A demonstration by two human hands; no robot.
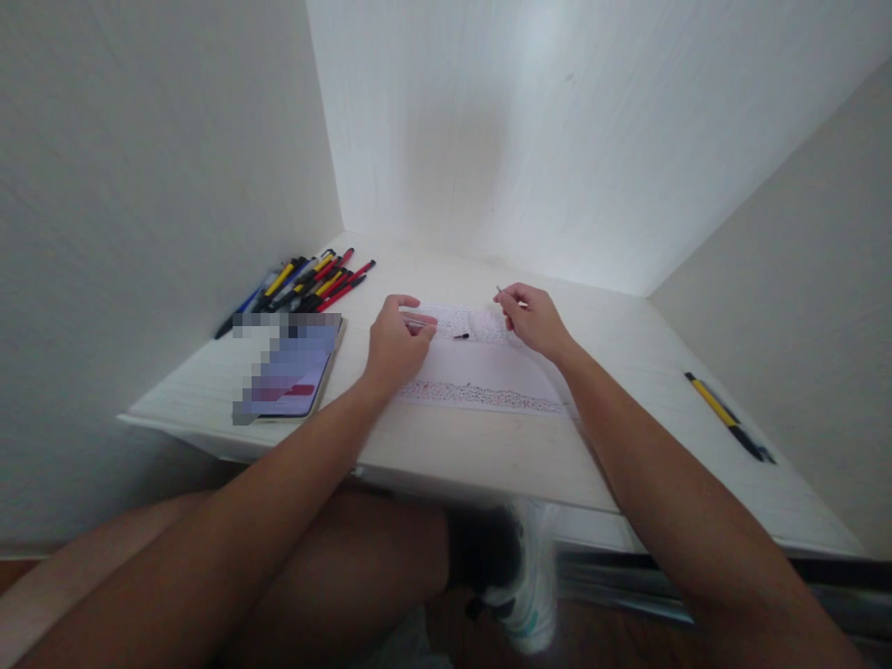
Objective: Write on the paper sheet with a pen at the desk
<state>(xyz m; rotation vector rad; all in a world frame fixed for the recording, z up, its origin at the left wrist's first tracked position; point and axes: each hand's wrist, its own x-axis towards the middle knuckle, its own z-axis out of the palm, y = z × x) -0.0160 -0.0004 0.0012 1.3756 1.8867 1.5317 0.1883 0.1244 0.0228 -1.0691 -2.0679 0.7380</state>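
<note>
My left hand (400, 344) rests over the left part of a paper sheet (488, 367) covered in rows of small marks. Its fingers are curled round a thin, pale, tube-like piece (418, 322), partly hidden by the hand. Above the sheet's upper right, my right hand (530, 316) is closed in a pinch. A small thin piece (498, 291) sticks out from its fingertips, too small to name. Between the hands, a short black piece (461, 335) lies on the paper.
Several pens (313, 283) in yellow, red, blue and black lie piled at the back left. A phone (296, 372) lies in front of them. More pens, one yellow and black (725, 413), lie at the right. White walls enclose the desk (460, 446).
</note>
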